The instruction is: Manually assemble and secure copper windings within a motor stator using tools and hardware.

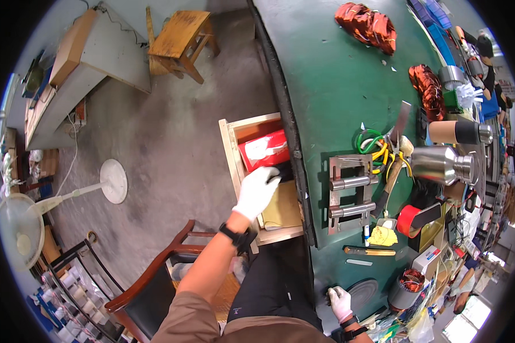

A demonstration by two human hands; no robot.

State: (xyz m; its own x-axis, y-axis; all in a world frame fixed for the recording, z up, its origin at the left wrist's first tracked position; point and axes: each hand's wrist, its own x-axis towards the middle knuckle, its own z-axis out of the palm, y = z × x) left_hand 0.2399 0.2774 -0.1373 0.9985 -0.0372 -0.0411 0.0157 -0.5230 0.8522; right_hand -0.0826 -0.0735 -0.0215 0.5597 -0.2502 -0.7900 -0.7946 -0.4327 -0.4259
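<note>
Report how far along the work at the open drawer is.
Done: the wooden drawer under the green bench is pulled open. In hand: the gloved left hand reaches into it, fingers on a dark thing beside a red box; nothing is lifted out yet. The gloved right hand rests on the bench edge, holding nothing visible.
</note>
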